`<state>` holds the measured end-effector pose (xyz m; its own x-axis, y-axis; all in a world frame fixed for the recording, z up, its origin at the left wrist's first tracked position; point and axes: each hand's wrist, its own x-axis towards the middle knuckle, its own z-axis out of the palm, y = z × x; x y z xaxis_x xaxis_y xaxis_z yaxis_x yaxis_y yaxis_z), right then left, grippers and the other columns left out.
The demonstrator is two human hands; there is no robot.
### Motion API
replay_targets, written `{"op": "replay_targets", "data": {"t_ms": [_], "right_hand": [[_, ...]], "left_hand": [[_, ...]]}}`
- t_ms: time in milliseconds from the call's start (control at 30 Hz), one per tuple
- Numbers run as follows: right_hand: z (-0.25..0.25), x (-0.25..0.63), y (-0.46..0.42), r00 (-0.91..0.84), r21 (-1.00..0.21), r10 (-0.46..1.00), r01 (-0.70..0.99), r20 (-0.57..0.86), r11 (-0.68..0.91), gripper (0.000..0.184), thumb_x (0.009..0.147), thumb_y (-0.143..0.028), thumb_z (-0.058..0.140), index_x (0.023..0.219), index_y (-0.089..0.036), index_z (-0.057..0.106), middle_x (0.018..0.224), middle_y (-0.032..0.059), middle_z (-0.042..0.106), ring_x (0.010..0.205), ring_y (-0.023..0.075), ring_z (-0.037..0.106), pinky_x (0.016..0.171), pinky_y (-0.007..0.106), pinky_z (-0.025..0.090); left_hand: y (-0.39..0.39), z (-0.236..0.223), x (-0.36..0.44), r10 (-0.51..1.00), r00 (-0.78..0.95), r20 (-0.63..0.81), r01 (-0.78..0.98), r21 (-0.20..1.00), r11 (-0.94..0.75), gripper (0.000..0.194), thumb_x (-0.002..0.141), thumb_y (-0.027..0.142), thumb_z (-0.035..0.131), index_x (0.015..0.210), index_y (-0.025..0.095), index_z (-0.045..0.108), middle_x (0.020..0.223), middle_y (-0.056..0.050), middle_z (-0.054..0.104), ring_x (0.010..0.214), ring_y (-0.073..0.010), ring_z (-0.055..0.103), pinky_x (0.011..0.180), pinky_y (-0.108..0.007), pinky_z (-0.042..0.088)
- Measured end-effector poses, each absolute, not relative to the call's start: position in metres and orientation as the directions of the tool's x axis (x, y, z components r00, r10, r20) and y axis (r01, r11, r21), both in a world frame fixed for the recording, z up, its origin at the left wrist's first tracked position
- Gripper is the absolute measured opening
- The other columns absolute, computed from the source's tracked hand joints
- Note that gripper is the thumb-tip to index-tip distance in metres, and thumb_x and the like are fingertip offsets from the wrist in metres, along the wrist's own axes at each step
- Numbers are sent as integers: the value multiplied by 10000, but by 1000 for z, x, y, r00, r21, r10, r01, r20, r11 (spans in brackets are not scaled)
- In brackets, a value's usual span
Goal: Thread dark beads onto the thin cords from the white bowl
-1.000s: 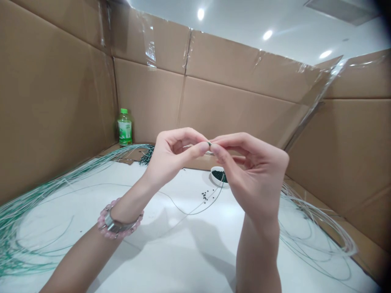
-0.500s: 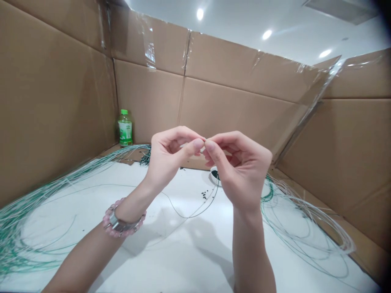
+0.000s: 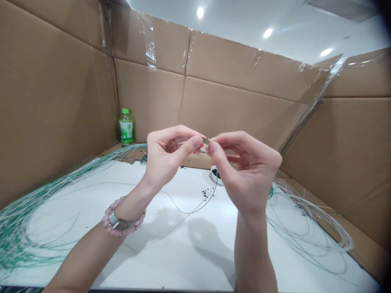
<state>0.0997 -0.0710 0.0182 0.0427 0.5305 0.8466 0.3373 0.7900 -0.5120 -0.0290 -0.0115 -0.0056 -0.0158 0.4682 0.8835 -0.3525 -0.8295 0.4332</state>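
Note:
My left hand (image 3: 165, 156), with a pink bead bracelet and a metal band at the wrist, and my right hand (image 3: 247, 167) are raised in front of me, each in a pinch of thumb and forefinger. A short green bit of wire end (image 3: 206, 141) shows between the two pairs of fingertips; its details are too small to make out. Below my right hand a thin green wire (image 3: 195, 211) hangs in a loop down to the table. Partly hidden behind the right hand stands a small white bowl (image 3: 214, 175) holding dark bits.
Several tiny black pieces (image 3: 205, 193) lie on the white table (image 3: 171, 260) near the bowl. Bundles of green and white wires (image 3: 18, 240) spread at left, with another coil (image 3: 336, 232) at right. Cardboard walls (image 3: 244, 93) surround the table. A green bottle (image 3: 126, 128) stands in the back left corner.
My hands have drawn slightly apart, the right one moving a little to the right. The green bit between the fingertips now shows. The hanging wire has shifted slightly.

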Motion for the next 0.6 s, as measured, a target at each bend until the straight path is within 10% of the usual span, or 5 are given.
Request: {"op": "replay_targets", "data": {"t_ms": [600], "right_hand": [[16, 108, -71, -97, -294, 413, 559, 906, 775, 157, 837, -114, 618, 764, -247, 656, 701, -34, 677, 617, 103, 609, 593, 232, 577]], "left_hand": [[-18, -1, -33, 390, 5, 921, -115, 388, -914, 36, 761, 215, 747, 737, 191, 734, 700, -3, 709, 608, -90, 633, 511, -170, 511]]}}
